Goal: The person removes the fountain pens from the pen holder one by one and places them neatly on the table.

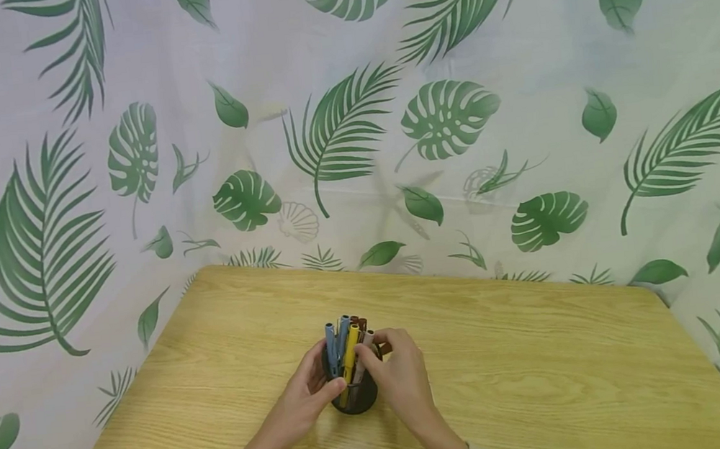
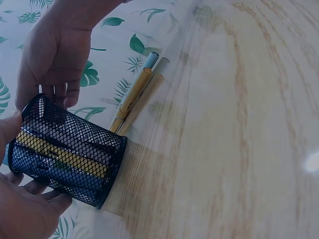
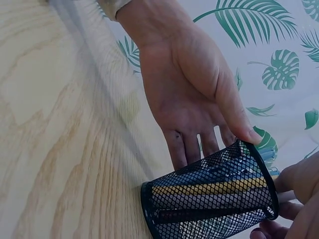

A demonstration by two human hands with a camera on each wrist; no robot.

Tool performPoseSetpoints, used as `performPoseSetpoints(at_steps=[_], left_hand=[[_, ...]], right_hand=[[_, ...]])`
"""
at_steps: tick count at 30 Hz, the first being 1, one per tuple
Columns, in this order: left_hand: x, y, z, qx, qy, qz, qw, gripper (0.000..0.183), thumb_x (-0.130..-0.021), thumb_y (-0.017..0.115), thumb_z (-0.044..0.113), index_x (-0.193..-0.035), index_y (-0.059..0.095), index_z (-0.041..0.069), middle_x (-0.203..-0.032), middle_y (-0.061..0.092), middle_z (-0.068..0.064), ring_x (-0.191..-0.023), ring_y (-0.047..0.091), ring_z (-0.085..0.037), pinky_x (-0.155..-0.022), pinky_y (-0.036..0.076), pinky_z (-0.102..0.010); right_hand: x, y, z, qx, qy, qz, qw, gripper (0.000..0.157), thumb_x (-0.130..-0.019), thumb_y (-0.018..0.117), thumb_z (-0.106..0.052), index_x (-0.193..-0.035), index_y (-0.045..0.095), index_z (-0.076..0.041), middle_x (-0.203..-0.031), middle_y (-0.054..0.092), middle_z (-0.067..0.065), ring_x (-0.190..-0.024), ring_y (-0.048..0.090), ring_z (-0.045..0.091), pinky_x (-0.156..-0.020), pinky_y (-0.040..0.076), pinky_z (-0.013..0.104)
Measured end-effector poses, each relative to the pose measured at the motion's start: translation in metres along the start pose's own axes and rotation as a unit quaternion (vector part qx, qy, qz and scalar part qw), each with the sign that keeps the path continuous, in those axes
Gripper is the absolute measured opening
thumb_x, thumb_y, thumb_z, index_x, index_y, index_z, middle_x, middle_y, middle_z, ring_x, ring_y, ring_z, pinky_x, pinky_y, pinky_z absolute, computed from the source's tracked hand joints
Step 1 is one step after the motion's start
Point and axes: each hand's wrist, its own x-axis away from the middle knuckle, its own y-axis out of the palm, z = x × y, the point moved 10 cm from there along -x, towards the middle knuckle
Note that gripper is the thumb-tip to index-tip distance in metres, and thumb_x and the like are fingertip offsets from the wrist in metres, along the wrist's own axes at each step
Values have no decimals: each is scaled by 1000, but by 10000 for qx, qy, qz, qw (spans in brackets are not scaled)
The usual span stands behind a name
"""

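Note:
A black mesh pen holder (image 1: 362, 399) stands upright on the wooden table with several pens in it. Its left side is held by my left hand (image 1: 295, 402), thumb near the front rim. Blue pens (image 1: 330, 339), a yellow pen (image 1: 350, 348) and dark red pens (image 1: 362, 322) stick out of the top. My right hand (image 1: 405, 373) pinches a greyish pen (image 3: 287, 196) at the rim's right side. Through the mesh (image 3: 214, 201), the lower parts of the pens show. In the left wrist view, the right hand's fingertips are partly hidden behind the holder.
Beyond the holder, a yellow pen (image 2: 131, 98) and a blue pen (image 2: 151, 59) lie side by side on the table in the left wrist view. The wood-grain table (image 1: 543, 373) reaches back to a white, leaf-printed cloth (image 1: 349, 45) hanging behind and at the sides.

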Motion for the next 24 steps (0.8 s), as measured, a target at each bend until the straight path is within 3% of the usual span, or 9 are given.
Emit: performPoseSetpoints(at_steps=[8,15,19,24], left_hand=[[0,-1,1,-144,72,95,9998,77,-105,64,19,-165,17,8,-163,30,-27,-151,28,-41,-122,23,-51],[1,-1,1,-113,45,57,9999,77,-105,63,18,-165,16,8,-163,30,-26,-151,28,-40,-123,23,-50],[0,0,2,-80,68,-28,9999,76,-106,62,16,-165,15,7,-164,27,-26,-152,26,-40,-123,23,-49],[0,0,3,-101,94,-46,9999,75,-106,61,17,-165,15,7,-164,26,-27,-152,25,-41,-123,22,-49]], right_hand=[[-3,-10,10,-592,144,-5,9981,18,-98,73,-21,-101,75,-3,-106,71,10,-96,66,25,-69,55,30],[-10,-25,13,-1048,168,45,9943,17,-100,72,-23,-101,76,-7,-101,73,5,-97,66,19,-80,56,31],[-14,-34,16,-1698,271,-14,9851,22,-102,70,-21,-107,75,-1,-112,73,12,-98,68,18,-85,58,30],[-21,-43,23,-2524,434,-263,9663,27,-105,65,-18,-114,69,7,-116,71,17,-97,71,20,-90,60,32]])
